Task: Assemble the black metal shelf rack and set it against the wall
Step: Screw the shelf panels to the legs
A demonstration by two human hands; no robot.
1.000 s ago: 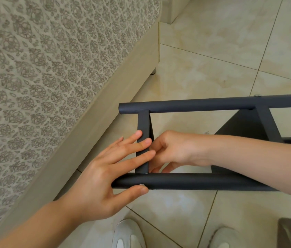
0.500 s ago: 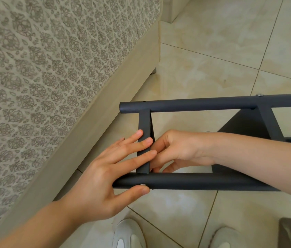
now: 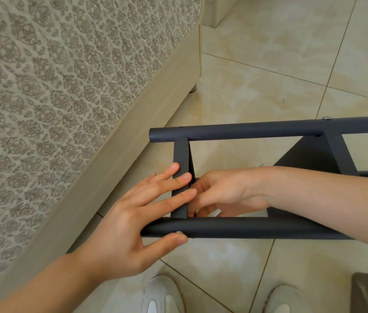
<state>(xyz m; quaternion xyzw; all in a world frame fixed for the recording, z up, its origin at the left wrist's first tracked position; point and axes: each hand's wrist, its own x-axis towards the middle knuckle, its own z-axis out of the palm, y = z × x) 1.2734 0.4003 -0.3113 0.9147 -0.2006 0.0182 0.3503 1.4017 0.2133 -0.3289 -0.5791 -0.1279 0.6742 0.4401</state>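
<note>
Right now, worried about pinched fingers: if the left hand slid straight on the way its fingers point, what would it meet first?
Probably the right hand, curled just beyond the crossbar that the left hand lies across, though depth is unclear.

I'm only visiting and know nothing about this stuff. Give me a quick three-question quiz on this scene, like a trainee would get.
1. True or false: the left hand lays straight fingers across the black crossbar.
2. What lies left of the rack? A a patterned mattress, B a fridge, C a ladder.
3. Fill in: the right hand reaches the crossbar from its ___ side.
Key: 1 true; 2 A; 3 right.
</note>
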